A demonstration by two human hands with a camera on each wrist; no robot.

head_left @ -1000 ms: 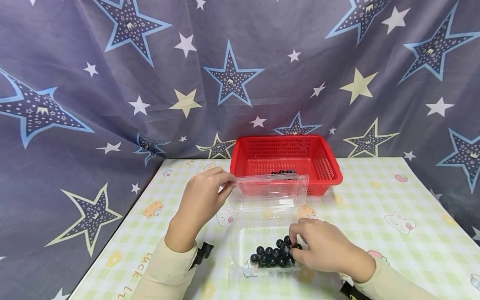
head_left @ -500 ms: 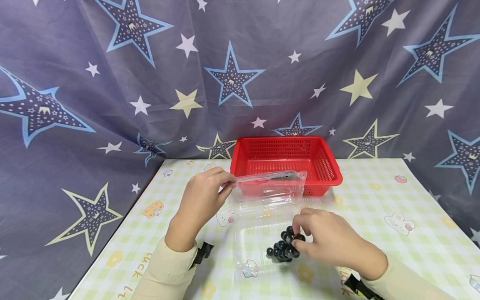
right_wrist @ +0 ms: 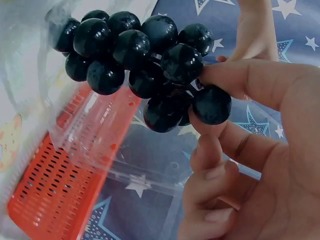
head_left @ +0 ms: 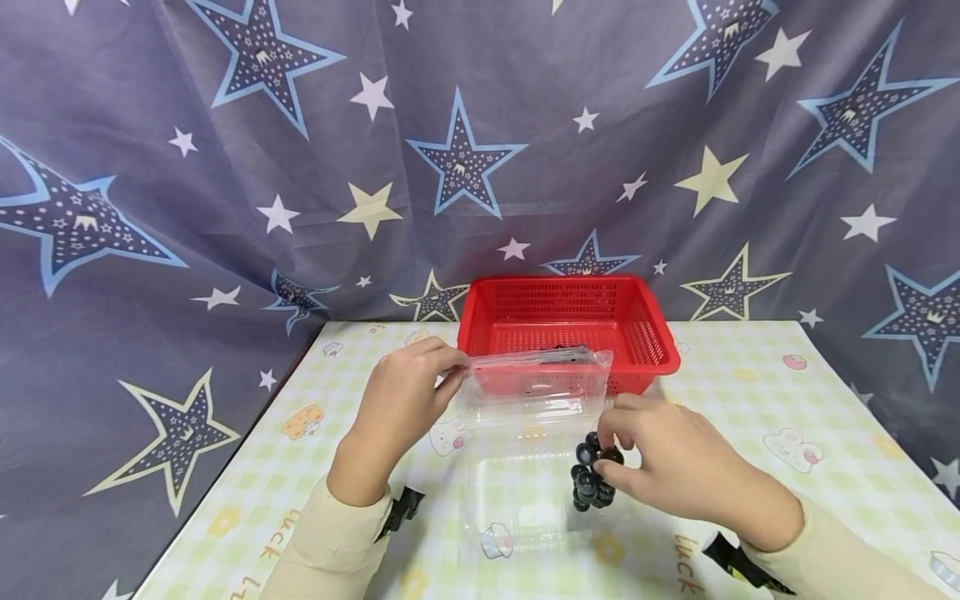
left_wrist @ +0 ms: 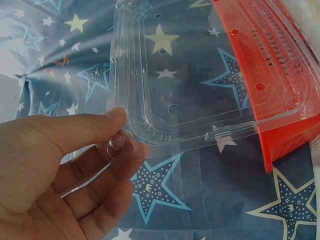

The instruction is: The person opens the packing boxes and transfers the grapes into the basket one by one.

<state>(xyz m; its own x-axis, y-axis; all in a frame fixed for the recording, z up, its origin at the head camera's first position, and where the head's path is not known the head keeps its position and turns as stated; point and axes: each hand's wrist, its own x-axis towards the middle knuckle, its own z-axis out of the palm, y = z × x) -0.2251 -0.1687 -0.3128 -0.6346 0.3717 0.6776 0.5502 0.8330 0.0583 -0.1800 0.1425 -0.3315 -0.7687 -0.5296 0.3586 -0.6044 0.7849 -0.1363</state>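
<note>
My right hand (head_left: 667,454) pinches a bunch of dark grapes (head_left: 588,483) by its top end, and the bunch hangs over the right side of a clear plastic clamshell box (head_left: 517,500). In the right wrist view the grapes (right_wrist: 132,47) are round and glossy, with thumb and fingertips at the stem end. My left hand (head_left: 405,400) holds the corner of the box's raised lid (head_left: 536,379). Seen from the left wrist, the thumb and fingers (left_wrist: 117,114) pinch the lid's rim (left_wrist: 175,142).
Behind the box stands a red perforated basket (head_left: 656,333); dark grapes (head_left: 562,354) in it show partly through the lid. A checked tablecloth (head_left: 720,400) covers the table. A star-patterned curtain (head_left: 525,100) hangs at the back.
My right hand has lifted the grape bunch up off the box's bottom and shifted it rightward. The bunch now hangs down more vertically. My left hand has stayed on the lid.
</note>
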